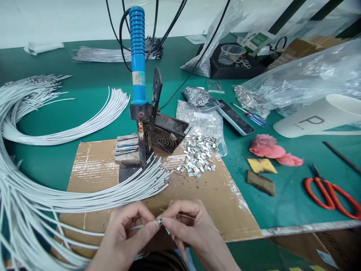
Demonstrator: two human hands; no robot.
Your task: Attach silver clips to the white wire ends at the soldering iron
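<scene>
At the front edge of the cardboard, my left hand [131, 229] pinches a white cable near its end, the thumb and forefinger closed on it. Against it, my right hand [188, 226] grips a small metal connector [160, 221] at the cable's tip; the fingers cover most of it. A thin wire [197, 219] runs through my right hand too. Beyond my hands lies a bundle of white cables [113, 197], their ends under a blue-handled soldering iron [138, 56] mounted tip-down. Loose metal connectors [197, 154] are heaped to the right of the iron.
A cardboard sheet [225, 214] covers part of the green table. A black fan [163, 131] stands behind the iron. To the right are a phone [235, 117], a screwdriver [251, 115], a yellow sponge [261, 165], red-handled scissors [329, 192] and a white cup [316, 116].
</scene>
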